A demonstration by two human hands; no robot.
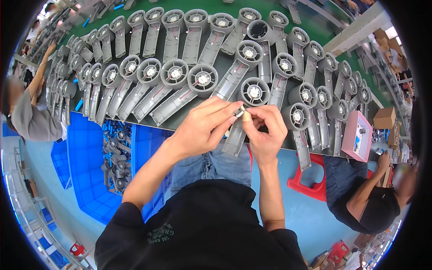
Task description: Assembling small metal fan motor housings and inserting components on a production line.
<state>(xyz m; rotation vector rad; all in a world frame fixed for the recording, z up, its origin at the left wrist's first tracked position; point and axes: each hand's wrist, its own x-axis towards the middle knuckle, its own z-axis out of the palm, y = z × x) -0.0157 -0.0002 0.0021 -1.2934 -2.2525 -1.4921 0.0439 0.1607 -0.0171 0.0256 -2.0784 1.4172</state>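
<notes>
My left hand point(201, 127) pinches a small pale and dark part point(238, 111), possibly a little circuit board, between thumb and fingertips. From the other side my right hand point(266, 130) closes its fingertips at the same part; whether it grips the part itself or a wire on it is too small to tell. Just beneath both hands lies a grey fan housing point(234, 140), its open handle toward me. Its round head point(254, 92) has a spoked ring and a white centre. Another grey housing point(298, 118) lies to the right of my right hand.
Rows of similar housings point(174, 74), many with red wires, cover the green bench point(148, 118). Blue bins point(85, 166), one with loose grey parts, stand lower left. A pink box point(357, 135) sits at right by a seated co-worker point(369, 193). Another person point(36, 112) works at left.
</notes>
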